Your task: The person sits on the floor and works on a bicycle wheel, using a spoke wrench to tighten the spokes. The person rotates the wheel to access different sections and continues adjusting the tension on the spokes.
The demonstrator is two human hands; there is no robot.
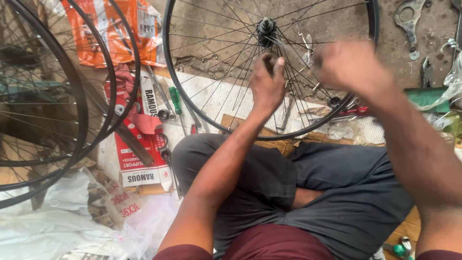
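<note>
A black bicycle wheel rim [166,72] with thin spokes stands upright in front of my crossed legs, its hub [265,25] near the top centre. My left hand [266,84] reaches in among the spokes just below the hub, fingers pinched together around a spoke. My right hand [350,65] is blurred with motion at the right side of the wheel, also among the spokes; what it holds is too blurred to tell.
Two more black wheels [82,91] lean at the left. A red and white carton [139,159], a green-handled screwdriver [174,99], wrenches [161,94] and a pink rag [126,86] lie on the floor at the left. Orange bags [96,33] lie behind. Metal parts [409,21] sit at the top right.
</note>
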